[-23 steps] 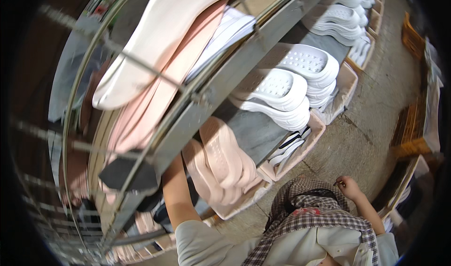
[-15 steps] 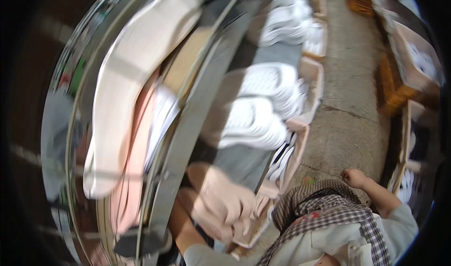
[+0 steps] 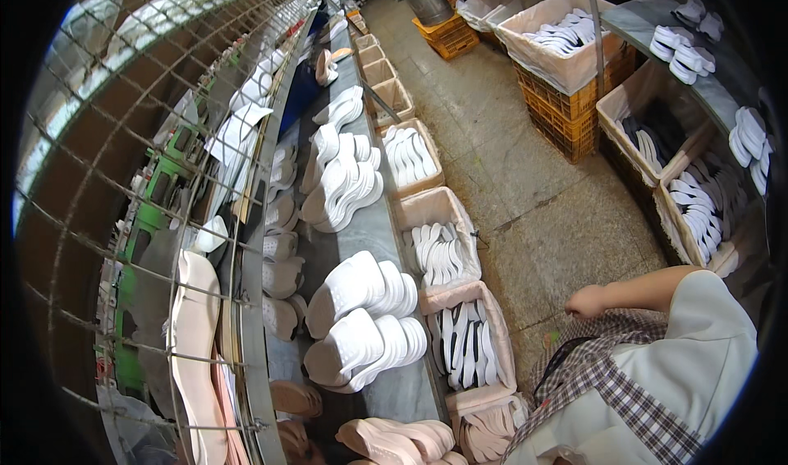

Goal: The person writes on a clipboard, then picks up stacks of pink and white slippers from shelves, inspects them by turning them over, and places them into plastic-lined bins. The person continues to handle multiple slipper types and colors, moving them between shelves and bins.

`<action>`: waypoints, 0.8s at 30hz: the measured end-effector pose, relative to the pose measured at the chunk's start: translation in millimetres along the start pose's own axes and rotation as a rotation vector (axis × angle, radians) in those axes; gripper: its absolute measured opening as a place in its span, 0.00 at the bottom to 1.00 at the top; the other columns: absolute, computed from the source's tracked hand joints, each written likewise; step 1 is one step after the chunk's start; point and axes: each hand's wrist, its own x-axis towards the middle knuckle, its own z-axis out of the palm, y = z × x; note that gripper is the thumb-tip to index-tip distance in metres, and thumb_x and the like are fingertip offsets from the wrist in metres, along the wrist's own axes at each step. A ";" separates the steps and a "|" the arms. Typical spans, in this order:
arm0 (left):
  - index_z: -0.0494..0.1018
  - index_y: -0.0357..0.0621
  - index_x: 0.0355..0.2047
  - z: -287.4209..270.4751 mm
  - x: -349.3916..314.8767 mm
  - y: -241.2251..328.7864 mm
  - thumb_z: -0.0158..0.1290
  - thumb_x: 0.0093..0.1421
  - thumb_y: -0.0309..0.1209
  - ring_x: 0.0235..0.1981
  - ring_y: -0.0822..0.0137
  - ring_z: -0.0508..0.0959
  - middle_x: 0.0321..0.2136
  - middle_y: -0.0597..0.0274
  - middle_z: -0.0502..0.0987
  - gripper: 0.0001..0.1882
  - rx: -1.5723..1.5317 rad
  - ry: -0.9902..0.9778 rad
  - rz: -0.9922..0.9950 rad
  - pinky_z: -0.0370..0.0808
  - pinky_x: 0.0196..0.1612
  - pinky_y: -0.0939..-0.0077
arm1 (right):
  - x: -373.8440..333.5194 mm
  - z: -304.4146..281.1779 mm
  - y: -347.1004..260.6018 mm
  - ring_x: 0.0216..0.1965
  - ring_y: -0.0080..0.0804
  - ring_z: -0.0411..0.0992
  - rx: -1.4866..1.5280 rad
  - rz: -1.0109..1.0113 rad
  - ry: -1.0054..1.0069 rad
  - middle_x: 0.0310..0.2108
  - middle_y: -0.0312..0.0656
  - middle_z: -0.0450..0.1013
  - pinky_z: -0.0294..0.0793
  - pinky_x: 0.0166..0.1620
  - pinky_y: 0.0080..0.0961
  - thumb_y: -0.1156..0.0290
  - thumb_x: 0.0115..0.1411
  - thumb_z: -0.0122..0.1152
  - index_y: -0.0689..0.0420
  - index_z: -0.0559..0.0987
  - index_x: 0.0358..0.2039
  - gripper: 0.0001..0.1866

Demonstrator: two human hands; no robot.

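Observation:
My right hand (image 3: 584, 302) hangs in front of my checked apron (image 3: 603, 387), over the floor of the aisle. Its fingers are curled in, and no object shows in them. I do not make out my left hand; the lower edge cuts off that side. Nearest there are pink shoe soles (image 3: 394, 439), bundled on the grey bench (image 3: 394, 297). Farther along the bench stand stacks of white soles (image 3: 369, 346), and more white soles (image 3: 345, 186) lie beyond them. None of these is touched by my right hand.
Lined bins (image 3: 502, 325) of soles run along the bench's aisle side. Wire mesh (image 3: 90, 301) and a long pale pink sheet (image 3: 195, 350) are at left. Across the concrete floor (image 3: 501, 186) stand orange crates (image 3: 554, 108), more bins (image 3: 611, 108) and a shelf (image 3: 657, 13).
The view has shifted, showing more of the bench and aisle. My left forearm, beside the pink soles earlier, is no longer clearly visible. My right hand stays curled near the apron.

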 end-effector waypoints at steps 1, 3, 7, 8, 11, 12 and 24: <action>0.67 0.34 0.46 3.2 -12.8 5.3 0.52 0.59 0.33 0.42 0.58 0.72 0.46 0.49 0.71 0.18 -0.026 -0.002 -0.004 0.72 0.46 0.66 | -2.8 -1.0 0.3 0.39 0.49 0.73 0.000 -0.025 0.020 0.36 0.49 0.75 0.71 0.40 0.43 0.61 0.55 0.50 0.55 0.77 0.39 0.15; 0.67 0.33 0.46 9.3 -48.7 13.3 0.52 0.59 0.32 0.43 0.58 0.73 0.47 0.48 0.71 0.18 -0.067 -0.003 0.001 0.72 0.47 0.65 | -8.6 -4.7 0.5 0.38 0.50 0.73 0.020 -0.103 0.071 0.35 0.49 0.75 0.71 0.39 0.43 0.60 0.56 0.49 0.55 0.77 0.37 0.15; 0.67 0.31 0.45 21.7 -156.3 27.6 0.52 0.59 0.30 0.43 0.57 0.73 0.47 0.46 0.71 0.17 -0.239 0.015 -0.061 0.73 0.48 0.65 | -19.2 -18.7 -8.9 0.38 0.50 0.73 0.062 -0.281 0.202 0.35 0.50 0.75 0.71 0.38 0.44 0.59 0.57 0.49 0.55 0.76 0.39 0.16; 0.67 0.30 0.45 24.3 -189.3 30.0 0.52 0.59 0.30 0.43 0.56 0.73 0.47 0.46 0.71 0.17 -0.326 0.027 -0.097 0.73 0.48 0.64 | -21.0 -24.4 -14.6 0.37 0.51 0.73 0.087 -0.316 0.189 0.35 0.50 0.75 0.71 0.38 0.44 0.58 0.58 0.49 0.55 0.76 0.39 0.16; 0.67 0.29 0.44 21.2 -291.7 16.6 0.47 0.63 0.32 0.43 0.57 0.73 0.46 0.48 0.72 0.16 0.301 -0.118 0.184 0.70 0.52 0.59 | -34.1 -38.3 -39.8 0.33 0.49 0.73 0.255 -0.509 0.351 0.30 0.50 0.75 0.71 0.36 0.41 0.54 0.59 0.51 0.58 0.78 0.32 0.19; 0.67 0.29 0.44 16.1 -332.0 5.9 0.44 0.64 0.33 0.43 0.57 0.72 0.45 0.49 0.73 0.16 0.588 -0.122 0.345 0.68 0.54 0.57 | -39.2 -48.1 -44.5 0.31 0.48 0.73 0.271 -0.549 0.367 0.28 0.50 0.75 0.70 0.35 0.39 0.53 0.59 0.51 0.59 0.78 0.29 0.20; 0.59 0.30 0.55 16.2 -598.3 -112.0 0.50 0.57 0.27 0.50 0.50 0.68 0.50 0.42 0.67 0.26 0.423 -0.576 -0.180 0.67 0.58 0.52 | -226.2 -26.6 -120.3 0.61 0.42 0.57 1.766 -0.434 -0.354 0.66 0.42 0.47 0.57 0.59 0.50 0.33 0.49 0.55 0.47 0.51 0.64 0.50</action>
